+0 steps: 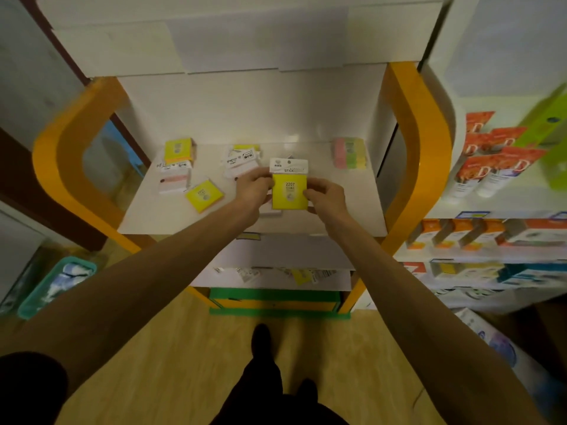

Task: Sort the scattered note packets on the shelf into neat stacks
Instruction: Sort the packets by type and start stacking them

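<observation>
Above the white shelf board, a yellow sticky-note packet with white header card is being pinched by the left hand and right hand.

Dim, soft, edge-warped view; light seemingly from above the shelf.

Two hands hold one yellow note packet over the white shelf. The left hand pinches its left edge, and the right hand pinches its right edge.
</observation>
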